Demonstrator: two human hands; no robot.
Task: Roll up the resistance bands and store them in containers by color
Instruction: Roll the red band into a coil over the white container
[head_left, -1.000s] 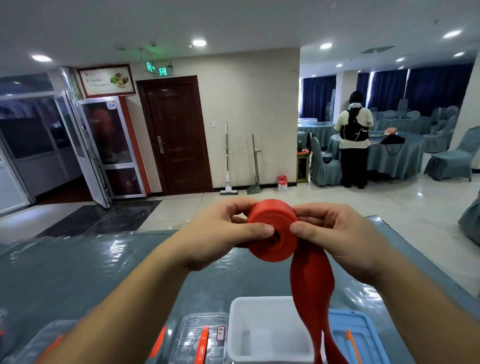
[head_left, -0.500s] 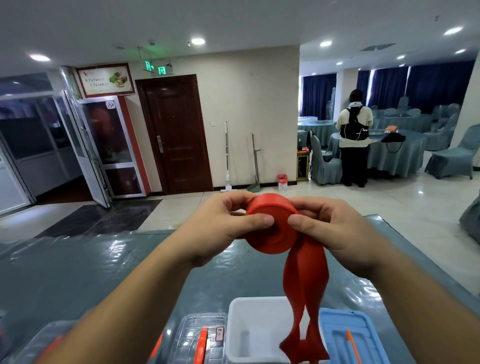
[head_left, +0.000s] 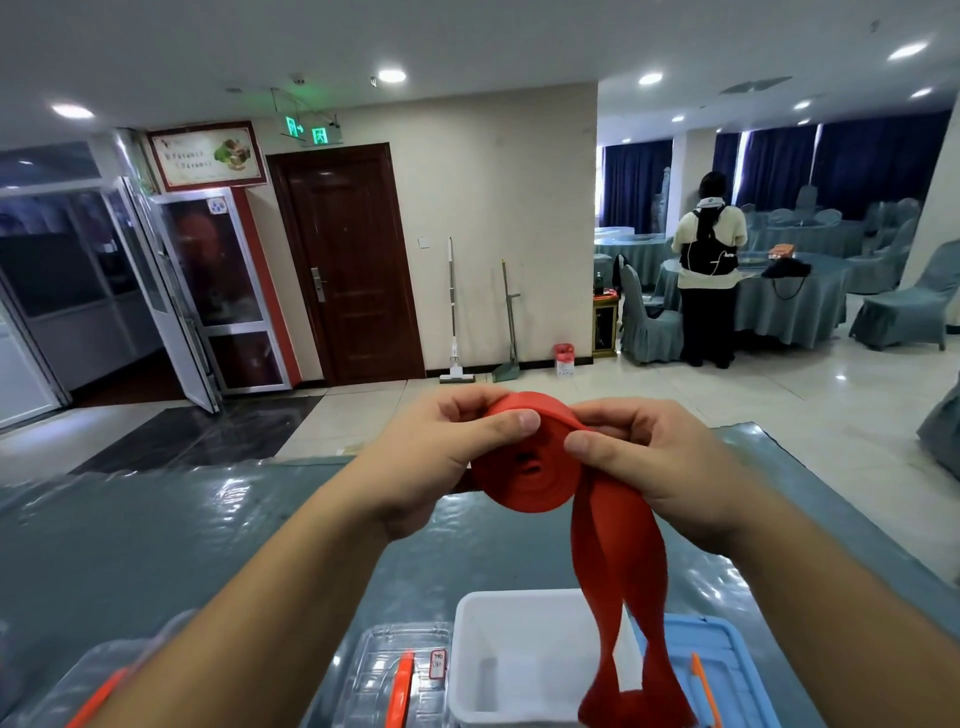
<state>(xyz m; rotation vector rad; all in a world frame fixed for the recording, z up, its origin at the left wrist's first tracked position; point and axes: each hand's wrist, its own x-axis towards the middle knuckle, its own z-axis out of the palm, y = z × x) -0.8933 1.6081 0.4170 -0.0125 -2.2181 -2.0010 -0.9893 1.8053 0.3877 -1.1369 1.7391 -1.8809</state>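
A restaurant banquet hall: round tables (head_left: 795, 296) draped in grey-green cloths, matching covered chairs (head_left: 904, 312), dark blue curtains (head_left: 852, 161), a shiny tiled floor (head_left: 727, 395), a green exit sign (head_left: 311, 132) over a brown door (head_left: 353, 260), and a food poster (head_left: 205, 156).

Both forearms enter from the near edge and converge toward the centre, raised above the surface. The left hand (head_left: 436, 457) is held with its back toward the camera; its thumb extends rightward and its fingers curl over the far side of the red band roll (head_left: 524, 467). The right hand (head_left: 654, 462) mirrors this pose, thumb pointing left, fingers curled over the roll's top edge. Both hands grip the roll between them.
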